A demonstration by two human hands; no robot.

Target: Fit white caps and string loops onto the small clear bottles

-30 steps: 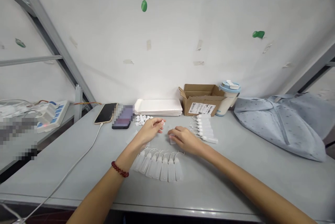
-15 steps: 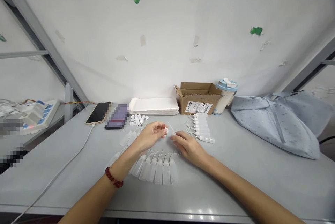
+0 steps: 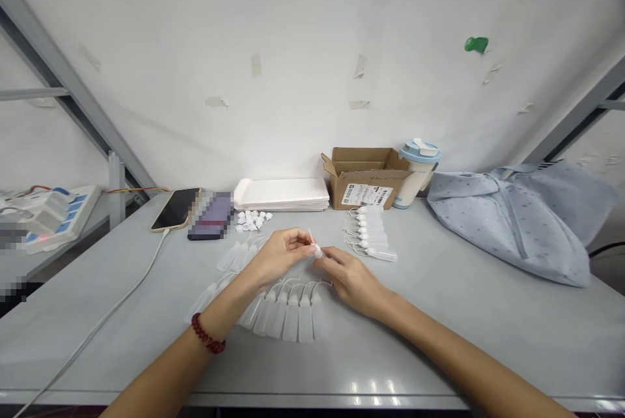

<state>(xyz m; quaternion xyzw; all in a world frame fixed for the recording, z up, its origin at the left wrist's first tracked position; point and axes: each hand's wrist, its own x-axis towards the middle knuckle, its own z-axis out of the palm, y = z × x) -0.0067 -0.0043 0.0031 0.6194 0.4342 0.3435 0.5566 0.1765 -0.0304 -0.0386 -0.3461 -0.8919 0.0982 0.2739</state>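
Left hand (image 3: 280, 254): pinched white cap (image 3: 317, 250).
Right hand (image 3: 349, 275): gripped bottle (image 3: 322, 254) (mostly hidden; axis unclear).
Cap position: between both hands.

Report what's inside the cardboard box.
Inside the cardboard box, only brown upper inner walls show. Its front wall, bearing a white label, covers the bottom, so anything lying there cannot be seen.
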